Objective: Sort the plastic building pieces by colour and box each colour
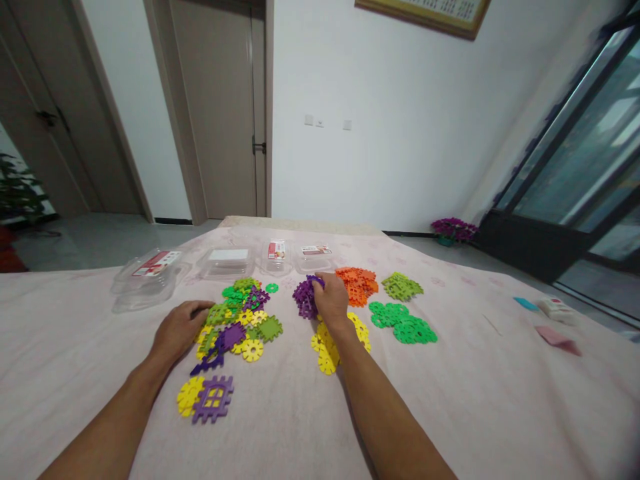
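A mixed pile of flat plastic interlocking pieces (233, 333) in yellow, green and purple lies in front of me on the left. My left hand (183, 327) rests at its left edge, fingers stretched over the nearest pieces with the fingertips partly hidden. My right hand (331, 300) is at a heap of purple pieces (303, 298), its thumb and fingers closed on a purple piece (317, 281). Below that wrist lies a group of yellow round pieces (327, 357), partly covered by my forearm. Close by on the right are orange pieces (359, 287), green round pieces (413, 329) and lime-green pieces (401, 287).
Clear plastic boxes (150, 280) with labels stand along the table's far side. A purple window-shaped piece (213, 400) lies with yellow discs nearest me. At far right are a small white box (557, 310), a pink item (559, 340) and a blue item (525, 303) on the pink cloth (480, 413).
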The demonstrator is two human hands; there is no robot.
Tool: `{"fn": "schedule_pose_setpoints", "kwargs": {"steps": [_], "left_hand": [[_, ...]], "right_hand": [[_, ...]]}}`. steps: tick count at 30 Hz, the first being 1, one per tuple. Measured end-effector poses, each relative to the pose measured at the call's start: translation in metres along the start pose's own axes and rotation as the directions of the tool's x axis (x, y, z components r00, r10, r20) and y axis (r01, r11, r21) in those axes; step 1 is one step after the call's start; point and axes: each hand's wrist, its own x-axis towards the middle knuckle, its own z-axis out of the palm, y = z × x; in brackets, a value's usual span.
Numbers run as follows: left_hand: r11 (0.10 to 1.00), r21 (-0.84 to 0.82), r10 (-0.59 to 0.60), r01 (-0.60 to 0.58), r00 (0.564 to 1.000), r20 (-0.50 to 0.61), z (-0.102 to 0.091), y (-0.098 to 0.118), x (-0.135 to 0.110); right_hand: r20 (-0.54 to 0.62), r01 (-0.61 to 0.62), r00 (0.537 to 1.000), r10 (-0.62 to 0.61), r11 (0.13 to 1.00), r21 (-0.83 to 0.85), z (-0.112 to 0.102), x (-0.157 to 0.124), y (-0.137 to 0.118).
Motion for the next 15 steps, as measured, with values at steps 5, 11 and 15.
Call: {"fn": "schedule_pose_setpoints", "kwargs": {"steps": [5,11,15], "left_hand": [[1.0,0.005,-0.004,0.004,1.0,-0.006,-0.002,0.002,-0.001],[1.0,-0.003,-0.002,0.002,1.0,-0.015,-0.003,0.003,-0.001],[1.0,-0.026,0.015,-0.016,1.0,-0.016,-0.002,0.004,-0.001]], "right_hand": [[0.087,0.116,0.988,-0.125,0.988,0.099,0.007,-0.014,-0.03],[0.333,0.412,0.782,-0.528,0.837,0.359,0.025,-0.055,-0.081],[0.407,0.574,0.591,-0.697,0.718,0.395,0.027,-0.075,-0.095]]}}
